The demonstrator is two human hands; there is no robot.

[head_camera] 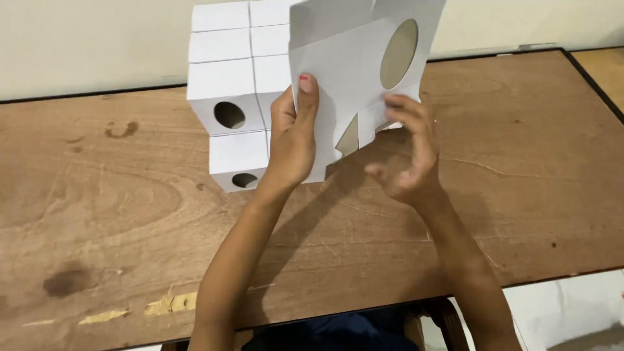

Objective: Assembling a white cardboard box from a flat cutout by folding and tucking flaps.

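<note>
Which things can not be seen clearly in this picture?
Head view only:
- Box stack: its right side is hidden by the carton sheet and left hand; its top is cut by the frame edge.
- Sheet top: cut by the edge.
- Right hand: fingers blurred, grip unclear.

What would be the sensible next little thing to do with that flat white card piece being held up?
Probably fold the loose lower flap inward with the right hand, while the left hand pinches the flat white cardboard blank. The blank with its round cut-out is unfolded, unlike the finished boxes stacked behind on the wooden table, and the right fingers already touch its edge.
</note>
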